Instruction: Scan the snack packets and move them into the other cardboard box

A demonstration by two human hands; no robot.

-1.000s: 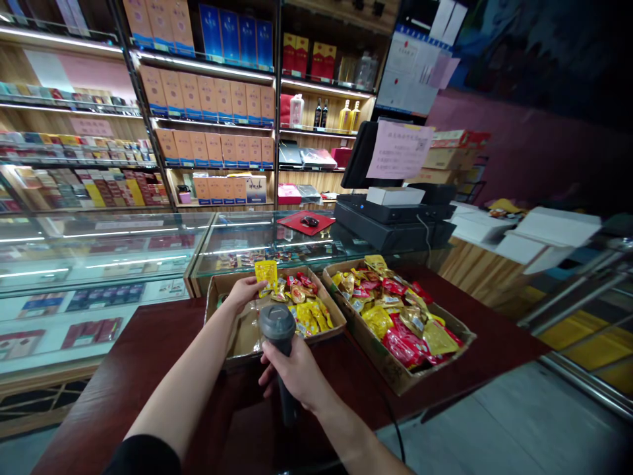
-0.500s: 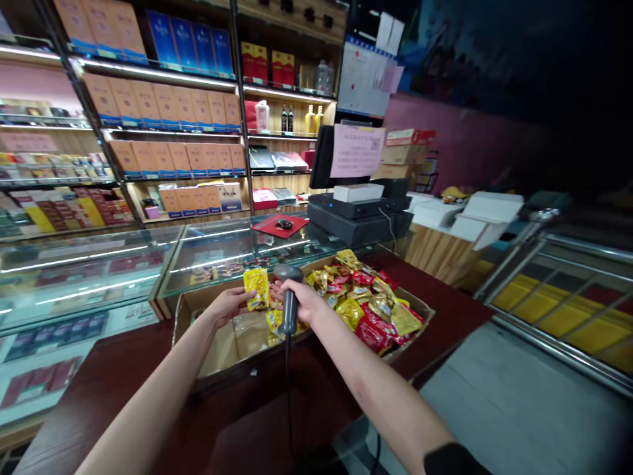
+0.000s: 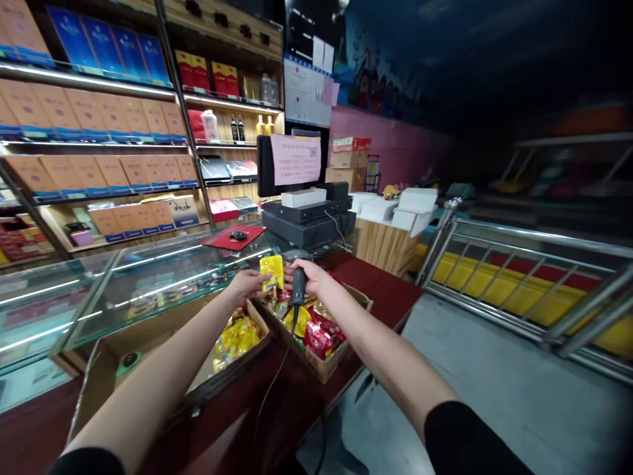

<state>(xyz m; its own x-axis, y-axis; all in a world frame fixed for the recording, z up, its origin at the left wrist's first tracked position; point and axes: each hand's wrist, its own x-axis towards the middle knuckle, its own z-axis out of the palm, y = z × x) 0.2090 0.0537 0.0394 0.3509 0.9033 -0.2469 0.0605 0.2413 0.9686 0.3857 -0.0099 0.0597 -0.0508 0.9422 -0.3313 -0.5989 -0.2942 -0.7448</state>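
My left hand (image 3: 248, 285) pinches a small yellow snack packet (image 3: 271, 272) by its edge and holds it upright. Close beside it, my right hand (image 3: 310, 276) is wrapped round the handle of a dark grey barcode scanner (image 3: 298, 288), whose cable (image 3: 277, 376) hangs down over the counter. Below the right hand, a cardboard box (image 3: 325, 374) holds red, yellow and gold packets (image 3: 321, 336). Under my left forearm stands a second cardboard box (image 3: 93, 389); yellow packets (image 3: 239, 340) lie at its right end and a small green-and-black item (image 3: 129, 361) at its left.
A glass display counter (image 3: 148, 277) runs behind the boxes, with a red mat (image 3: 232, 237) on top. Behind stands a monitor (image 3: 266, 165) above a black cash drawer (image 3: 306, 227). Metal railings (image 3: 494, 244) flank the right side. Boxed goods fill the shelves (image 3: 99, 135).
My view has turned to the right, so the shelves and monitor sit further left. Both hands, with packet and scanner, have shifted rightward over the boxes.
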